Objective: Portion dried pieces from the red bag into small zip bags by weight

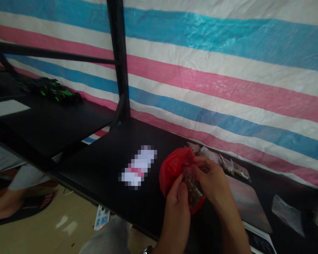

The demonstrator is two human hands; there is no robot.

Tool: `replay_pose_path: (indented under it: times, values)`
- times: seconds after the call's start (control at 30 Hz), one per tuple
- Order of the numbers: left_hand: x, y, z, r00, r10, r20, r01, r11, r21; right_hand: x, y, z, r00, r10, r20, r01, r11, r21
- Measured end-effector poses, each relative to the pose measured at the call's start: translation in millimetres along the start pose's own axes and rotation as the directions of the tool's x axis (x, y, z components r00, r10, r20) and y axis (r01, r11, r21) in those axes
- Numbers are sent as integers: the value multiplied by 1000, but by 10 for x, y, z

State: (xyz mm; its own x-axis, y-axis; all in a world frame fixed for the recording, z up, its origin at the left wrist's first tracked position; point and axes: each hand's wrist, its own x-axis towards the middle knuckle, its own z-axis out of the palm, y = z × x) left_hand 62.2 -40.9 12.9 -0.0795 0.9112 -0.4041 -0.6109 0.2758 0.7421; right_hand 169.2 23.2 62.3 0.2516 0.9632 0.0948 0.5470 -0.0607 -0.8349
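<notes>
Along the far edge of the black table [95, 176], small filled packets [228, 164] lie just behind the red plastic bag [172, 165]; a pixelated rectangle [137, 167] is to its left. A flat grey-topped box [250, 201] and a loose clear bag [287, 213] lie right. The left hand [178, 199] and right hand [210, 176], reaching in from the near side, pinch a parts-filled clear pouch [193, 190] at the red bag's mouth, fingers bent.

A black tabletop [100, 165] bears a red bag [172, 167], packets [227, 164] (lined up) and a clear pouch [287, 213].
</notes>
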Motion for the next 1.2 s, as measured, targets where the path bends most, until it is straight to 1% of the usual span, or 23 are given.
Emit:
replay_pose_path:
  times: [0.07, 0.17, 0.23, 0.3, 0.33, 0.4, 0.5, 0.53, 0.6, 0.63, 0.7, 0.77, 0.83, 0.9, 0.97, 1.07, 1.13, 1.2]
  values:
    - [-17, 24, -4, 1000, 28, 6, -28, 1000, 11, -11, 11, 8, 1000, -13, -2, 13, 1000, 14]
    - [-40, 49, -20, 995, 103, -9, -101, 987, 121, -31, 17, -28, 1000, -2, 18, 1, 998, 68]
    - [-61, 55, -38, 984, 174, 32, -176, 961, 214, -52, 11, -93, 999, -20, 48, 12, 988, 151]
    - [-88, 56, -60, 961, 258, 102, -277, 911, 305, -81, 1, -193, 995, -57, 77, 36, 968, 250]
    - [-104, 56, -73, 941, 309, 140, -339, 872, 352, -99, -5, -257, 994, -72, 86, 44, 955, 293]
    - [-134, 53, -102, 877, 421, 230, -480, 766, 428, -138, -8, -413, 991, -94, 93, 56, 936, 349]
    - [-159, 38, -154, 744, 558, 368, -667, 583, 465, -200, 31, -706, 991, -117, 60, 86, 922, 379]
    - [-159, 29, -173, 703, 591, 395, -708, 531, 466, -221, 63, -813, 993, -118, 31, 97, 919, 383]
    - [-146, 4, -215, 642, 638, 424, -758, 447, 475, -260, 163, -1028, 994, -100, -42, 108, 919, 379]
    - [-136, -9, -238, 625, 655, 425, -768, 417, 487, -278, 232, -1129, 994, -84, -74, 106, 922, 372]
    - [-111, -34, -285, 591, 661, 463, -788, 350, 507, -304, 399, -1305, 992, -44, -116, 82, 933, 349]
    - [-84, -54, -330, 581, 663, 472, -787, 310, 533, -311, 595, -1431, 989, 1, -149, 44, 955, 294]
    - [-57, -66, -365, 576, 661, 481, -786, 286, 549, -295, 794, -1504, 977, 42, -210, 0, 981, 194]
    - [-34, -75, -384, 575, 663, 480, -782, 272, 561, -260, 969, -1536, 958, 70, -277, -44, 994, 98]
    - [-18, -87, -388, 572, 669, 475, -781, 267, 564, -217, 1103, -1546, 941, 85, -328, -74, 996, 46]
    - [-11, -120, -377, 568, 671, 476, -782, 260, 567, -172, 1220, -1565, 918, 87, -386, -95, 995, -2]
    - [-18, -151, -367, 562, 670, 485, -783, 241, 574, -162, 1257, -1595, 904, 79, -421, -99, 995, -28]
    - [-33, -178, -356, 538, 670, 512, -796, 203, 570, -165, 1280, -1632, 893, 73, -445, -104, 994, -46]
